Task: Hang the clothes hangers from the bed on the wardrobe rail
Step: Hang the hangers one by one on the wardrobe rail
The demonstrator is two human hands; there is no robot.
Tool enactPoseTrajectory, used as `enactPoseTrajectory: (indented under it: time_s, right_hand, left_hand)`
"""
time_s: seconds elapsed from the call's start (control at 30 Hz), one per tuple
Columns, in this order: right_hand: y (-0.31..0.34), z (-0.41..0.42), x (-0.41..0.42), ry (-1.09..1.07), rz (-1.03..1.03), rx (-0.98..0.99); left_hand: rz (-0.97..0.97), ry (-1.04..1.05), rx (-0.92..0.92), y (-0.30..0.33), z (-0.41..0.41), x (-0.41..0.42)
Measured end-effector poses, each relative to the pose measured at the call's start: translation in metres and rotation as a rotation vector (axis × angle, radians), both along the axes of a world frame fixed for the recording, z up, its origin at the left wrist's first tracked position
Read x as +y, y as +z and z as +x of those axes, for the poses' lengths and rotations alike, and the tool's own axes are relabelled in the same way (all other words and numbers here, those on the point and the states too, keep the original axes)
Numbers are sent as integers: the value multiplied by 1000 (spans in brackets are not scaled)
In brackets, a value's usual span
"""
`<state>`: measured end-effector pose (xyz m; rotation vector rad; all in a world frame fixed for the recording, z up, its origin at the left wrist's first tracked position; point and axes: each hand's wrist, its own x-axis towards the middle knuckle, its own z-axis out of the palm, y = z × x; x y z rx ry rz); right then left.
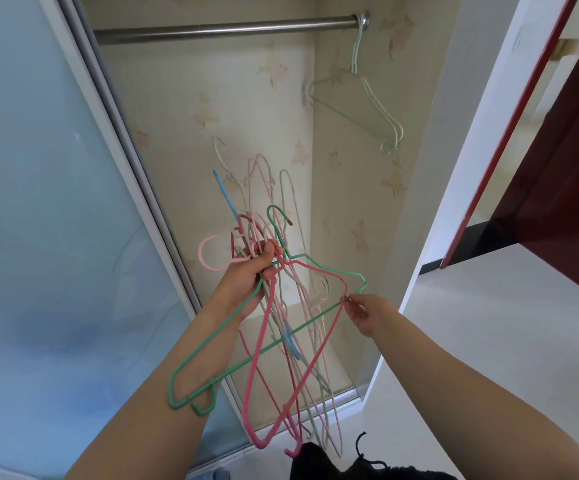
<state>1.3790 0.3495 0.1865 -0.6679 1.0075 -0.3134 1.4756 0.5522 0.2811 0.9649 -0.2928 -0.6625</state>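
A tangled bunch of wire hangers [274, 306], pink, green, blue and pale, is held up in front of the open wardrobe, their hooks pointing up and their shoulders fanning down toward the floor. The left hand [251, 275] grips the bunch by the necks, fingers curled tight round the wires just below the hooks. The right hand [364, 313] reaches in from the right and pinches the corner of the green hanger [218, 337] between fingertips and thumb, where its shoulder meets a pink hanger [263, 368]; the other fingers lie loosely curled. Above, the wardrobe rail [225, 29] runs across the top of the recess, bare metal along most of its length. At its far right end, hard against the side wall, a few pale green hangers [360, 102] already hang together, tilted. The bunch sits well below the rail, with open space between the raised hooks and the bar. A frosted sliding door [49, 209] closes the left side, its metal frame edge slanting just beside the left forearm. To the right stand a white door frame [471, 168] and a dark red door [565, 161]. A black shoe [360, 462] shows at the bottom edge.
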Motion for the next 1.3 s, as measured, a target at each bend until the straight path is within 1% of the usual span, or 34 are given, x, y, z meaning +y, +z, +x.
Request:
enactPoseTrajectory:
  time_s: [0.1, 0.17, 0.3, 0.37, 0.43, 0.53, 0.63, 0.73, 0.87, 0.97, 1.13, 1.3]
  right_hand:
    - [-6, 7, -1, -12, -78, 84]
    - [-8, 10, -4, -5, -94, 130]
    - [-7, 15, -10, -16, -83, 153]
    - [-6, 16, -13, -60, -52, 107]
    - [-5, 13, -16, -117, 38, 1]
    - [0, 2, -13, -182, 168, -183]
    - [-1, -3, -9, -234, 260, -291]
    - [4, -3, -13, -287, 335, -408]
    - [6, -8, -17, -282, 347, -478]
    - [2, -13, -19, -267, 307, -525]
    - [18, -19, -18, -217, 310, -700]
    - [15, -14, -22, -192, 253, -574]
  left_hand:
    - [8, -62, -7, 4, -6, 1]
    - [27, -85, -34, 6, -10, 1]
    - [118, -37, -106, 5, -15, -1]
    - [166, -4, -155, 1, -15, -1]
    - [181, 16, -159, -2, -15, 1]
    - [144, 52, -58, -4, -12, 2]
    - [78, 53, 33, -6, -10, 0]
    - [69, 79, 111, -12, -7, -1]
    - [83, 130, 126, -15, -3, 0]
    - [77, 118, 121, -12, 1, 5]
    - [84, 137, 120, -12, 8, 11]
    - [116, 138, 50, -9, 10, 13]
